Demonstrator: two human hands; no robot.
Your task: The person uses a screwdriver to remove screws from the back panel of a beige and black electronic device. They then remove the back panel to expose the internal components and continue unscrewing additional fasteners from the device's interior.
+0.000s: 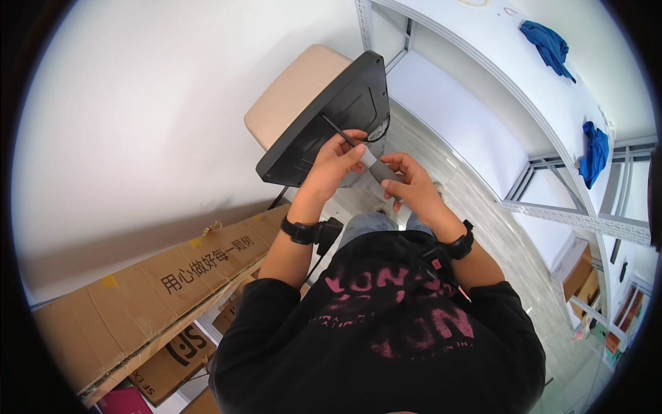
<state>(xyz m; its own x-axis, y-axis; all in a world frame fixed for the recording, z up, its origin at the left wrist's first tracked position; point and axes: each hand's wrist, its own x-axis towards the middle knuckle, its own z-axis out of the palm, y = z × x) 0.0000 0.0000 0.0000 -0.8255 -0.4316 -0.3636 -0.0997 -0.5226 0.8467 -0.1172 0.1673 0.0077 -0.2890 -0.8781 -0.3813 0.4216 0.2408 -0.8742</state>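
A screwdriver (378, 170) with a long dark shaft and a grey handle slants across in front of me. My right hand (412, 188) is closed around the handle's lower end. Higher up, the fingers of my left hand (336, 163) pinch it where the shaft meets the light grey collar. The shaft's tip reaches the black plastic panel (345, 103), which is tilted and has moulded grooves and holes; whether the tip sits in a hole I cannot tell. A beige padded cushion (296, 90) is on the panel's far side. A black looped piece (383, 131) shows by the panel's right edge.
To my left lies a long cardboard box (138, 303), with another carton (172, 366) below it. A white table (496, 41) on a metal frame curves along the right, bearing two blue cloths (547, 48). Pale wood-look flooring (476, 190) lies between.
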